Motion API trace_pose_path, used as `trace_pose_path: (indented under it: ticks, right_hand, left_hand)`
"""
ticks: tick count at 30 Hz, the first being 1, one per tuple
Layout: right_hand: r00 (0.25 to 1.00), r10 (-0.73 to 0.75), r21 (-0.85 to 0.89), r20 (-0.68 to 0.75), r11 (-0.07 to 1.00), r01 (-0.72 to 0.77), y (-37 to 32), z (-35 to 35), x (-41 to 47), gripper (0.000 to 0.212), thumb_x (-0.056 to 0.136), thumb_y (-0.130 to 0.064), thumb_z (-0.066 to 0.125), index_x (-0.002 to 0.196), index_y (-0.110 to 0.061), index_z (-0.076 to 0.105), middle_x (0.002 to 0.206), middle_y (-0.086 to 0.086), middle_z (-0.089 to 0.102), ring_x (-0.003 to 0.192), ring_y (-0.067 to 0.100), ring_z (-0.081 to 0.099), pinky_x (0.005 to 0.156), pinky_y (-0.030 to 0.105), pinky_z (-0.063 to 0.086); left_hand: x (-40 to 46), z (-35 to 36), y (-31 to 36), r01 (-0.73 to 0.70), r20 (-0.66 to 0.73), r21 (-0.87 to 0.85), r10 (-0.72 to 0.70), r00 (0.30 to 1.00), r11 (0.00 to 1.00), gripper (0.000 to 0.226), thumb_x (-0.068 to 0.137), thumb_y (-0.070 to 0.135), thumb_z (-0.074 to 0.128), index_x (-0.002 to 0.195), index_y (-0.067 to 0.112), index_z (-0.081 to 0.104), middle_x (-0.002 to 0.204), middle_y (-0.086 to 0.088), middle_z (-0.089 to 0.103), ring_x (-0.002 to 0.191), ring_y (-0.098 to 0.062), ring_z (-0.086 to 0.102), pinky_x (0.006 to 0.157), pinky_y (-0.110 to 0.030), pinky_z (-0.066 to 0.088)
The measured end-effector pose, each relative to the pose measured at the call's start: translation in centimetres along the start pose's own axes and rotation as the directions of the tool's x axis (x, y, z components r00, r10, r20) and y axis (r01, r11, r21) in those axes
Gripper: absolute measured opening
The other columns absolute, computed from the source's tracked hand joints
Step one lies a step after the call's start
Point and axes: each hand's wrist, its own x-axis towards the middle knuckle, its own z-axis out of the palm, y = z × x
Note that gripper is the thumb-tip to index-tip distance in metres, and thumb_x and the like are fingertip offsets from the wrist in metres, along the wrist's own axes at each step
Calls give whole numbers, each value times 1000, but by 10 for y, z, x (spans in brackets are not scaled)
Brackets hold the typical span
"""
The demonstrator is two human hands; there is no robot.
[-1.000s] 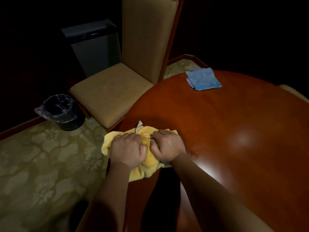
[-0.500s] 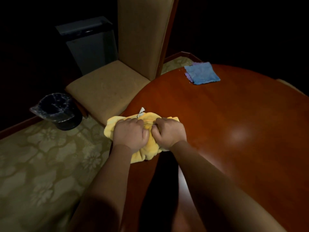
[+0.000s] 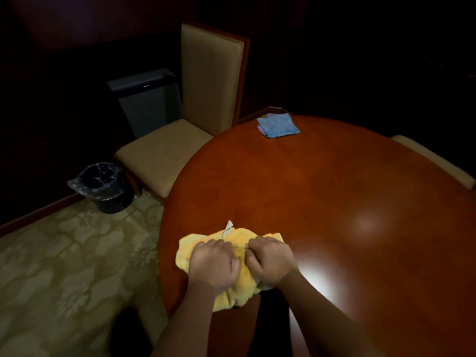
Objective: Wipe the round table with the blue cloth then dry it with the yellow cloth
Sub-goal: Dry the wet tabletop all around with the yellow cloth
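No text, label or number is legible on anything here.

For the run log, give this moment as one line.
stage: drying | left hand, right hand: grip bunched yellow cloth | folded blue cloth: idle

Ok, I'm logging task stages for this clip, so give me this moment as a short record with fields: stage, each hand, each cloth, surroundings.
stage: drying, judged from the yellow cloth in hand
left hand: grips the yellow cloth
right hand: grips the same cloth
yellow cloth: bunched at the near left edge of the round table
blue cloth: lying at the far edge, untouched
surroundings: chair, lined bin on patterned carpet
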Motion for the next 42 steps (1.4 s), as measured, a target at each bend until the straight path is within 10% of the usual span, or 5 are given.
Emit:
trace_pose_path:
  ticks: [5, 27, 42]
  right_hand:
    - [992, -116, 21, -54, 993, 117, 13, 8, 12, 25, 81, -37, 44, 67, -20, 54, 59, -4, 54, 51, 16, 51, 47, 21, 23]
    - [985, -30, -41, -172, 999, 23, 96, 21, 225, 34, 82, -38, 39, 70, -17, 63, 61, -2, 57, 51, 18, 53, 46, 21, 26]
    - [997, 32, -45, -77, 998, -35, 37, 18, 154, 37, 82, -42, 36, 72, -17, 61, 63, -2, 57, 55, 18, 53, 46, 21, 25]
  left_hand:
    - [10, 15, -7, -38, -195, -79, 22, 981, 996, 27, 72, 31, 38, 57, 20, 57, 53, 6, 52, 46, -14, 51, 47, -26, 42]
    - [243, 10, -64, -74, -364, -101, 33, 931, 992, 30, 71, 27, 35, 56, 14, 58, 52, 1, 53, 46, -19, 51, 50, -26, 40]
    - [149, 5, -62, -52, -301, -89, 23, 953, 995, 27, 72, 30, 35, 54, 18, 52, 50, 4, 49, 44, -15, 47, 47, -27, 35]
